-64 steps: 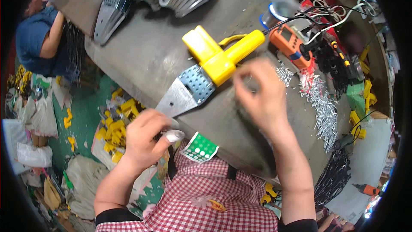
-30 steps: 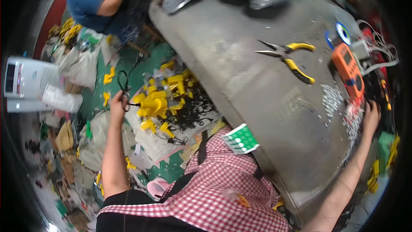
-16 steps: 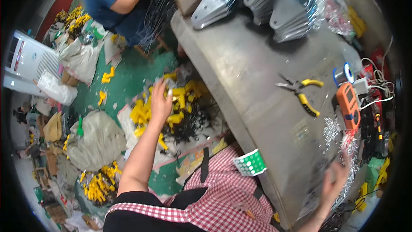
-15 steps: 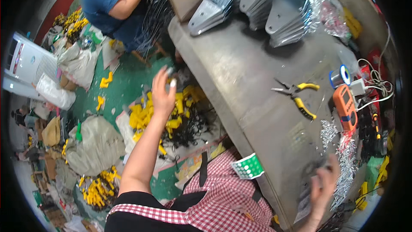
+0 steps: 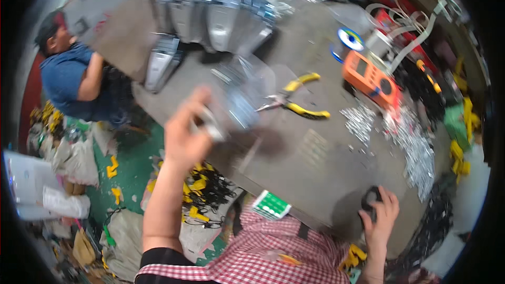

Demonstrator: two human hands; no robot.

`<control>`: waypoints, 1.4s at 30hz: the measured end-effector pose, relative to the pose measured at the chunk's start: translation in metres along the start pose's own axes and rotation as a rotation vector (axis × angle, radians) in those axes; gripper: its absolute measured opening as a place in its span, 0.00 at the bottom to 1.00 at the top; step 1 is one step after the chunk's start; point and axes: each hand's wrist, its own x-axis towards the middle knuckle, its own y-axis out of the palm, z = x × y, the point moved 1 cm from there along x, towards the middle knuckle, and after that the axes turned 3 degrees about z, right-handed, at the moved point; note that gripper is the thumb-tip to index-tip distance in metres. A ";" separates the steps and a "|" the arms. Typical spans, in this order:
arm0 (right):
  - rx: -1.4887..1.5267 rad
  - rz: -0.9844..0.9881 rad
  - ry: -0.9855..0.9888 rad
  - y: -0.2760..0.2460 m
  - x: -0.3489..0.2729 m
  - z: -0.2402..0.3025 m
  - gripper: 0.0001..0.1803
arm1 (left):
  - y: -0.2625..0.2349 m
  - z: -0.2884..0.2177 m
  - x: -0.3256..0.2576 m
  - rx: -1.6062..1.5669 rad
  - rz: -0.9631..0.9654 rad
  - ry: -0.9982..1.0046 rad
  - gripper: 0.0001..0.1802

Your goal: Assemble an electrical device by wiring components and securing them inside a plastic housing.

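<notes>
A blurred metal piece (image 5: 239, 106) is pinched by the left fingers (image 5: 199, 101), near the edge of the worktop (image 5: 294, 176); a black loop (image 5: 371, 195) is held in the curled right fingers (image 5: 390, 202). Room between them is bounded by pliers (image 5: 285, 98) beyond and that edge nearer.

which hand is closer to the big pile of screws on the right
Right: the right hand is just on the near side of the pile of screws, slightly left; the left hand is well to its left, across the table.

pliers (image 5: 284, 98), screws (image 5: 414, 150) on grey table (image 5: 315, 176)
</notes>
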 end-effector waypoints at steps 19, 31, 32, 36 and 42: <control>0.797 -0.084 -0.025 0.011 -0.014 -0.020 0.27 | 0.180 -0.164 -0.031 0.294 0.888 0.596 0.14; 0.853 -0.175 -0.023 0.021 0.008 0.001 0.40 | 0.183 -0.173 -0.017 0.080 0.773 0.445 0.19; 1.079 -0.137 -0.001 0.038 0.007 0.000 0.41 | 0.169 -0.175 -0.017 0.126 0.771 0.334 0.30; 1.415 0.102 0.160 0.036 0.010 0.023 0.53 | 0.178 -0.152 -0.051 0.336 0.800 0.431 0.43; 1.029 0.153 0.082 -0.022 0.044 -0.095 0.41 | 0.218 -0.166 -0.045 0.326 0.810 0.614 0.33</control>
